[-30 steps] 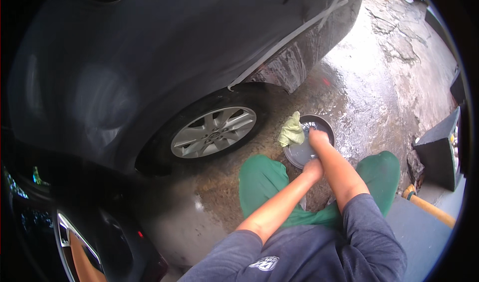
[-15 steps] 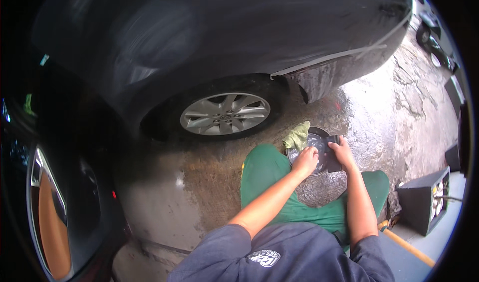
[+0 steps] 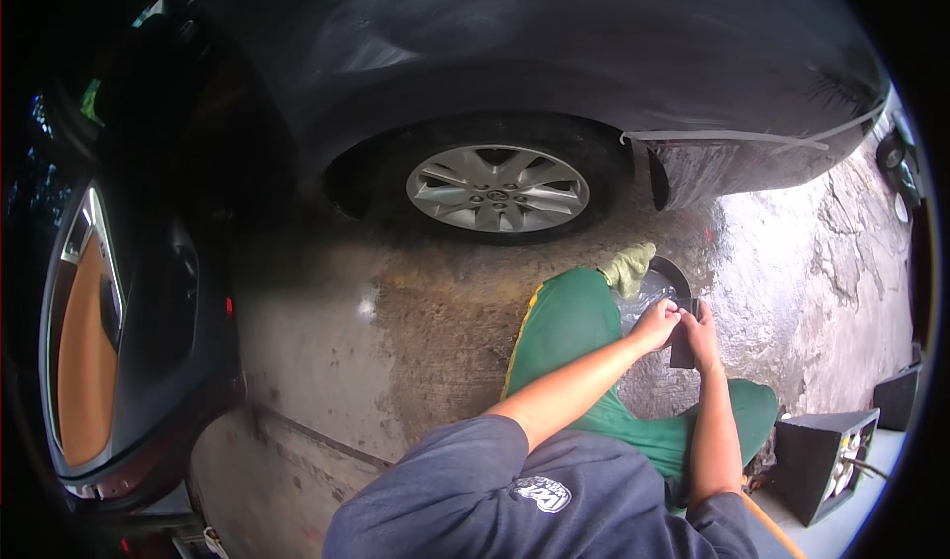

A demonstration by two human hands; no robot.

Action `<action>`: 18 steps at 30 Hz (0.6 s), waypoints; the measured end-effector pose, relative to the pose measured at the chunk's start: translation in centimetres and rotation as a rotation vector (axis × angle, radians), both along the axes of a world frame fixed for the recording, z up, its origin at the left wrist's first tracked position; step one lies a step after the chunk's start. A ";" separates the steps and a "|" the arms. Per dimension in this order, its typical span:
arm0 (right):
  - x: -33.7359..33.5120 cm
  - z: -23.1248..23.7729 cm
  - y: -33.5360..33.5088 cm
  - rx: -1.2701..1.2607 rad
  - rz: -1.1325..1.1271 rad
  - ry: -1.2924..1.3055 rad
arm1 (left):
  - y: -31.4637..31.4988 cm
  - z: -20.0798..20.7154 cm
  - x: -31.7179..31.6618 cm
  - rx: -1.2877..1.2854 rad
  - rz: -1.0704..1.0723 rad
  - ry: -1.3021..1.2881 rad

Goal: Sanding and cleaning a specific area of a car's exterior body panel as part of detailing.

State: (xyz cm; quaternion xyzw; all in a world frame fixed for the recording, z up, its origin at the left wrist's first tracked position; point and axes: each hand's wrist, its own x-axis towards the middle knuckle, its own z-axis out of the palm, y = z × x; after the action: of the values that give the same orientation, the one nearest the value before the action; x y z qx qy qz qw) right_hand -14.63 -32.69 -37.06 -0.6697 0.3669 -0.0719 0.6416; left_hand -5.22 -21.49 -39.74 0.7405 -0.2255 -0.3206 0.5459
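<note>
- Sheet, flat, near-black, straight-edged (image 3: 683, 356), material not certain, possibly abrasive paper; held up at the near right side of the basin, overlapping it in view; contact with the rim cannot be told
- Basin, round, dark grey, with shiny contents that look like water (image 3: 682, 279); on the wet, rough concrete floor (image 3: 455, 351), just beyond the knees
- Cloth, crumpled, pale yellow-green (image 3: 628, 268); draped at the basin's left side, no hand on it
- Right hand, bare (image 3: 702, 336); fingers closed on the sheet at its right edge
- Left hand, bare (image 3: 656, 324); fingers drawn narrow, tips close to the sheet's upper end and the right hand; whether they pinch anything cannot be told
- Wheel, silver multi-spoke rim in a black tyre (image 3: 498, 198); beyond the basin, to the left
- Body panel, dark grey, dull with pale smears (image 3: 594, 64); above the wheel, apart from both hands
- Strip, pale, narrow, tape-like (image 3: 727, 137); along the panel's lower edge, right of the wheel
- Step in hand, by judgement: readying the sheet with both hands over the basin, perhaps wetting or folding it
- Next move, by judgement: calls for a firm right-hand hold, left fingers flattening or creasing the sheet, and care that wet material does not slip
</note>
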 end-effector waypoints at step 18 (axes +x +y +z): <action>0.0 -0.6 -0.3 0.089 -0.003 -0.024 | 0.4 1.3 1.2 -0.079 -0.004 0.390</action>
State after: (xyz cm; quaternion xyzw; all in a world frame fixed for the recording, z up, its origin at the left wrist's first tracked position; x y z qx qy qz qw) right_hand -14.59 -32.94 -37.64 -0.6391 0.3630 -0.0646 0.6750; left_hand -3.98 -21.06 -38.49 0.6420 -0.1294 -0.4501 0.6071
